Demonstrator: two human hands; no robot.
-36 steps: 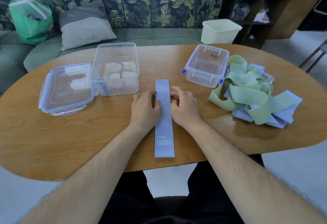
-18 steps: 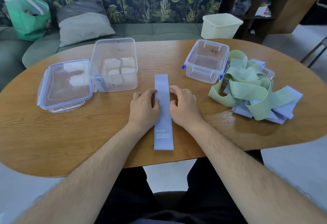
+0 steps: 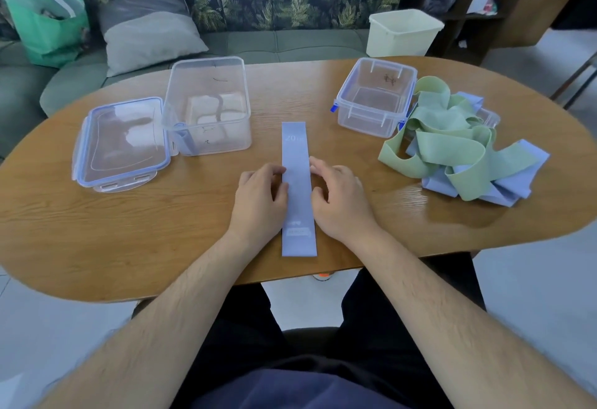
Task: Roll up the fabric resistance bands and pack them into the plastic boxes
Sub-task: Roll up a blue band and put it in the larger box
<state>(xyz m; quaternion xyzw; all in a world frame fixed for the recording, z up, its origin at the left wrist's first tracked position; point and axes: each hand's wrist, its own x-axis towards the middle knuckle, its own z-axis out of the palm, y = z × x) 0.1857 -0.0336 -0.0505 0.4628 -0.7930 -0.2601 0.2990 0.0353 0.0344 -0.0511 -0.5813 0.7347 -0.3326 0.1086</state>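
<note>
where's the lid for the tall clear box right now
In the head view the lid lies flat on the left side of the table, directly left of the tall clear box.

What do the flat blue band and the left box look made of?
Blue band: looks like matte fabric, probably elastic; it lies limp and flat without shine. Left box: clear rigid plastic, glossy; the table shows through its walls.

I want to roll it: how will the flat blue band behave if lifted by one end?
Probably floppy: the blue band lies flat, and the pile of bands nearby sags in loose loops. Likely light and unbreakable, being thin fabric.
</note>
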